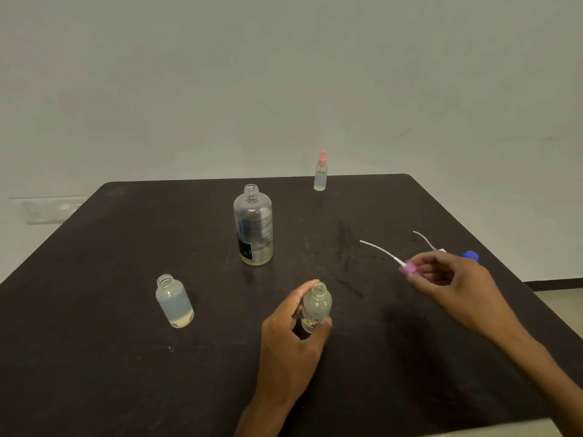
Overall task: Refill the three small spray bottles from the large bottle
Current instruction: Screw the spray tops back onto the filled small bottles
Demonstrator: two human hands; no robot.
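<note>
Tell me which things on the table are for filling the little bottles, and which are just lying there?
For the job: large bottle; open frosted bottle; small bottle gripped by the left hand; pink sprayer pinched by the right hand; pink-capped spray bottle; white sprayer; blue cap.

Just lying about: nothing I can see.

Two bare hands on bare forearms. Left hand (293, 339) near 6 o'clock of the view: slim, long-fingered, with a short, pale thumbnail (328, 323). Left forearm (268, 411) uncovered down to the bottom edge. Right hand (457, 282) toward 4 o'clock: ridged knuckles, faint creases across the back, narrow wrist. Right forearm (536, 357) uncovered as far as the right edge. Seen only from the forearms forward.
</note>
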